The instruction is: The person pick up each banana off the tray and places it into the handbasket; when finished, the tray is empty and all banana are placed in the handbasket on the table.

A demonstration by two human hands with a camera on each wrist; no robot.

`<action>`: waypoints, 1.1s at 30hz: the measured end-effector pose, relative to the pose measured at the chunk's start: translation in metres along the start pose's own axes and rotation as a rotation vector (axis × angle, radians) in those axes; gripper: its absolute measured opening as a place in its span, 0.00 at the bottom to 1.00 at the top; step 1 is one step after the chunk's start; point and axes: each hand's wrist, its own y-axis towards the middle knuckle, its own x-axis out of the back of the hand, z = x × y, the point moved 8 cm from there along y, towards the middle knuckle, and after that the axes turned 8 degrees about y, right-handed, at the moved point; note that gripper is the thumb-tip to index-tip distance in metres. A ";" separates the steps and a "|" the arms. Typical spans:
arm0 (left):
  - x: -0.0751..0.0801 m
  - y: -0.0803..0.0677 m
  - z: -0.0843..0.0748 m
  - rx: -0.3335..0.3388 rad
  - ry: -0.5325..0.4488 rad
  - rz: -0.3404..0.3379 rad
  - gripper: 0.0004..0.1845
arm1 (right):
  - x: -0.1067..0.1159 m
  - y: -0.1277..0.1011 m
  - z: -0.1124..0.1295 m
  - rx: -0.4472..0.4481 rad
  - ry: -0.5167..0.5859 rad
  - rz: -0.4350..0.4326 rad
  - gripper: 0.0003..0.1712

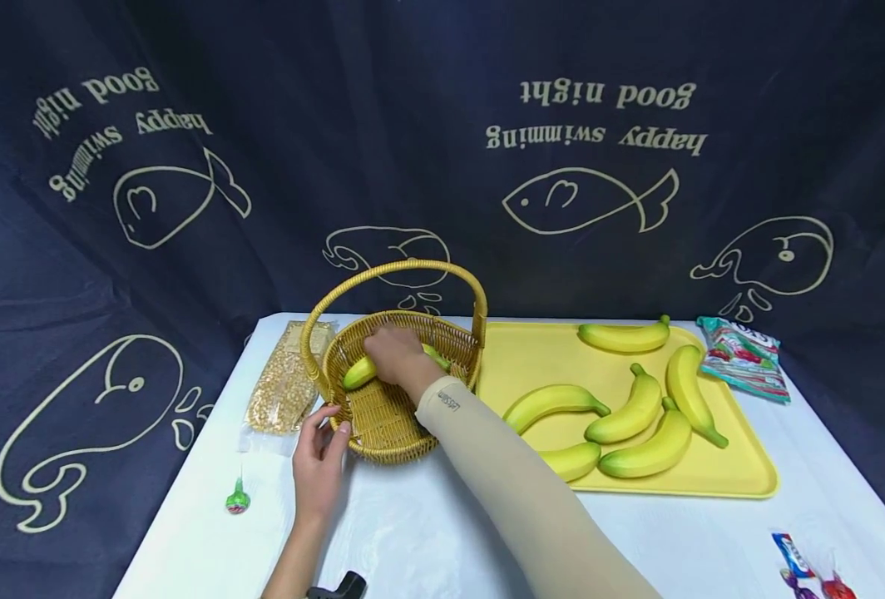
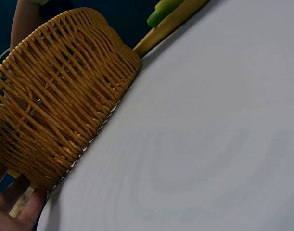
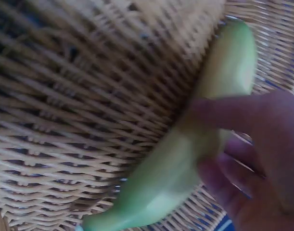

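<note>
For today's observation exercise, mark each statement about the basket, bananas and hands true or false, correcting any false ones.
1. The right hand grips a banana inside the basket. True.
2. The left hand rests on the tray. False: it touches the basket's near rim.
3. Six bananas lie on the tray. True.
4. The basket has no handle. False: a handle arches over it.
5. A lollipop lies left of the left hand. True.
</note>
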 end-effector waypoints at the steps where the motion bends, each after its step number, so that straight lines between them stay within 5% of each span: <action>1: 0.000 0.000 0.000 -0.003 -0.001 -0.002 0.16 | -0.002 0.002 0.000 -0.005 -0.012 -0.008 0.10; 12: -0.001 -0.002 -0.004 -0.041 -0.004 -0.018 0.16 | -0.004 0.008 -0.006 0.000 -0.002 -0.076 0.18; 21: -0.001 -0.003 -0.004 -0.038 -0.015 -0.026 0.16 | 0.016 -0.010 -0.010 0.014 0.290 0.011 0.30; 27: 0.000 -0.003 0.002 -0.012 -0.002 -0.026 0.16 | 0.046 -0.047 -0.010 0.107 0.361 -0.030 0.28; 33: 0.001 0.000 0.026 -0.008 0.002 -0.021 0.17 | 0.071 -0.116 -0.024 0.238 0.406 -0.144 0.21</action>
